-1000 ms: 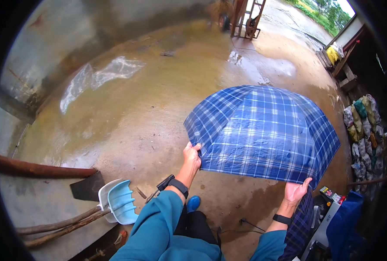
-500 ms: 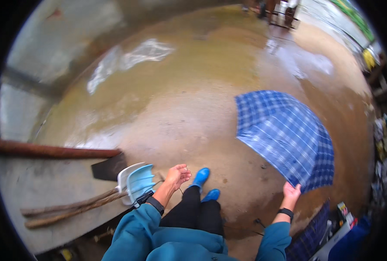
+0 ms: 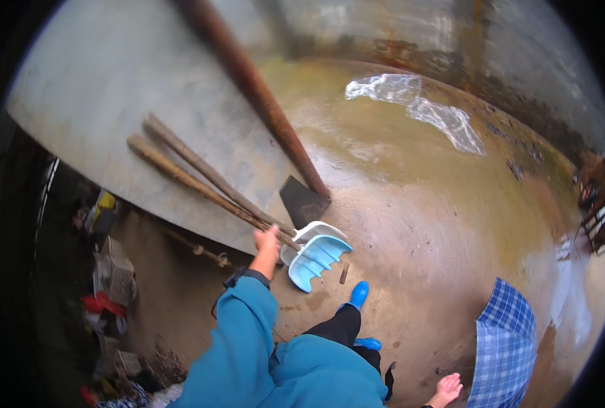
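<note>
My left hand [image 3: 267, 243] is at the lower end of a wooden handle, its fingers curled against it. That handle belongs to a light-blue scoop shovel [image 3: 319, 260] with a ribbed blade. Behind it a white shovel [image 3: 321, 230] shows partly, and both long handles lean on the grey wall. At the lower right, my right hand [image 3: 447, 387] is open and holds nothing, its palm partly turned up. Just right of it, apart from the fingers, an open blue plaid umbrella [image 3: 503, 347] rests on the floor. Its shaft and handle are hidden.
A rusty pole [image 3: 268, 109] slants down to a dark plate [image 3: 302, 202] beside the shovels. Clear plastic sheeting [image 3: 418, 105] lies on the wet floor by the far wall. Crates [image 3: 115, 275] and mixed clutter stand at the left. A small wood piece [image 3: 344, 273] lies near my blue boots [image 3: 359, 295].
My view has swung left. My left hand has moved from open air to the shovel handle. My right hand has let go of the umbrella and come away from it.
</note>
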`<action>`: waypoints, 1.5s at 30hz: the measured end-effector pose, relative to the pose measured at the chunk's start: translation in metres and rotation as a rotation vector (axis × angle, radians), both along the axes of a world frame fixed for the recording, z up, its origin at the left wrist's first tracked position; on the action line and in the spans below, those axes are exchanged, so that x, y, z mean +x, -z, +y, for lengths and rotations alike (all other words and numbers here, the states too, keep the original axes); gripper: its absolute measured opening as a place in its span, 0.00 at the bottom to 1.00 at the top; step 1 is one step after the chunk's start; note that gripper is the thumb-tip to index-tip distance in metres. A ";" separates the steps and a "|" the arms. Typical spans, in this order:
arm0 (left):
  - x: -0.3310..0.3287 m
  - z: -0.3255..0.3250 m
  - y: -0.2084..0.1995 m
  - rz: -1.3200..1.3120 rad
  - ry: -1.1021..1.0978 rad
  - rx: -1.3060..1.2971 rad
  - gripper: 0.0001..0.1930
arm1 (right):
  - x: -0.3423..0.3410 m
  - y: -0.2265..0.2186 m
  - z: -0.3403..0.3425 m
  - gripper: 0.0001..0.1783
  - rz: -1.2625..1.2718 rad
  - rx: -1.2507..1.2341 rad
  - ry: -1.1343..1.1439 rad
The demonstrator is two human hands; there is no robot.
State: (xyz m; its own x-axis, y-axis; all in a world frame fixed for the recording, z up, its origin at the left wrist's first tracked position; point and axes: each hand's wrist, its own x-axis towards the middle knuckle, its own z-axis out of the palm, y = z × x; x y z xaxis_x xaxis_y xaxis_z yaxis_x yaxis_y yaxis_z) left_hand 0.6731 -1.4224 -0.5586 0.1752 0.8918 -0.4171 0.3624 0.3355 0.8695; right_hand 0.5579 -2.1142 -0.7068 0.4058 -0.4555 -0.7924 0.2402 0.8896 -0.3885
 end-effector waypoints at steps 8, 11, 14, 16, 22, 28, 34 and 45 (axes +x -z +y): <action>0.025 0.140 -0.069 0.350 -0.408 0.258 0.49 | 0.132 -0.071 0.137 0.19 -0.039 -0.078 -0.523; 0.059 0.149 -0.075 0.385 -0.530 0.159 0.49 | 0.191 -0.056 0.154 0.19 -0.140 -0.086 -0.704; 0.075 0.137 -0.081 0.434 -0.574 0.154 0.51 | 0.242 -0.074 0.191 0.19 -0.155 -0.089 -0.788; 0.073 0.142 -0.081 0.446 -0.616 0.206 0.51 | 0.260 -0.105 0.238 0.17 -0.167 -0.121 -0.858; 0.071 0.146 -0.061 0.361 -0.685 0.417 0.43 | 0.296 -0.115 0.282 0.17 -0.123 -0.102 -0.925; 0.070 0.138 -0.061 0.381 -0.762 0.550 0.36 | 0.339 -0.106 0.285 0.16 0.012 -0.185 -1.201; 0.026 0.080 -0.064 0.113 -0.854 0.571 0.39 | 0.400 -0.125 0.365 0.14 0.111 -0.167 -1.632; -0.030 -0.014 -0.064 -0.120 -1.054 0.658 0.39 | 0.428 -0.141 0.513 0.10 0.030 -0.211 -2.298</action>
State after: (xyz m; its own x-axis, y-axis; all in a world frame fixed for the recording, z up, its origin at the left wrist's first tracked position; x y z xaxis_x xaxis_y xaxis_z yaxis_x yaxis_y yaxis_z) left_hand 0.6432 -1.4365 -0.4943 -0.7448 0.6545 0.1305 0.0885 -0.0969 0.9913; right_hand 0.9859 -1.6008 -0.5654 0.1824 0.5339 -0.8256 -0.7602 -0.4559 -0.4628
